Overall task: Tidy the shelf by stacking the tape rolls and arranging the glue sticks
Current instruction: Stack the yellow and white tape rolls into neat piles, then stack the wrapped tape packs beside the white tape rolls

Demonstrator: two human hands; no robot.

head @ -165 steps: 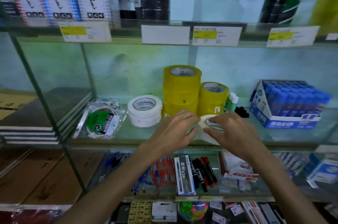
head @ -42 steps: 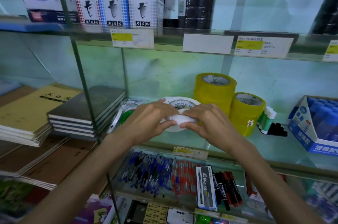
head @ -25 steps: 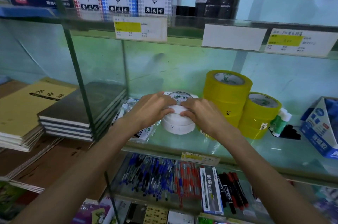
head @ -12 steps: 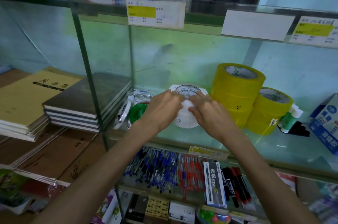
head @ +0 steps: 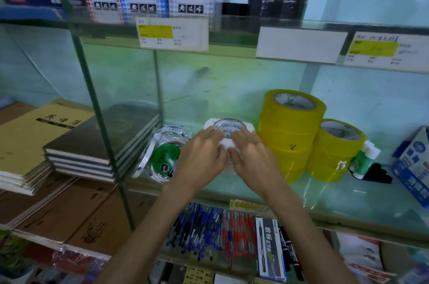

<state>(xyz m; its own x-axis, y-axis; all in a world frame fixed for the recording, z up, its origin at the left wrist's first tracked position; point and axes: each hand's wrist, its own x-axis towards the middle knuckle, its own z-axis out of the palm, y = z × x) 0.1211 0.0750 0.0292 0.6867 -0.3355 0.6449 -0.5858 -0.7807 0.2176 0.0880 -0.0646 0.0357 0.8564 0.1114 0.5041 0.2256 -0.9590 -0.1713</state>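
From the head camera, both hands are close together on one white tape roll (head: 228,125), near the middle of the glass shelf (head: 348,204). The left hand (head: 203,157) holds its left side and the right hand (head: 254,158) holds its right side, with fingers over the top rim and thumbs nearly touching in front. I think two hands are used so the roll sits straight on whatever is under it. The hands hide that part, so I cannot tell.

Just right of the hands stands a tall yellow tape stack (head: 290,130), and a shorter yellow stack (head: 334,151) touches its right side. They stand flat and do not lean, so those look done.

A green glue stick (head: 363,159) lies on its side by the short stack, apart from the blue glue box (head: 415,167) at the shelf's right end. It looks like it needs putting away.

A wrapped tape pack (head: 164,156) leans just left of the hands, near the shelf's left end.
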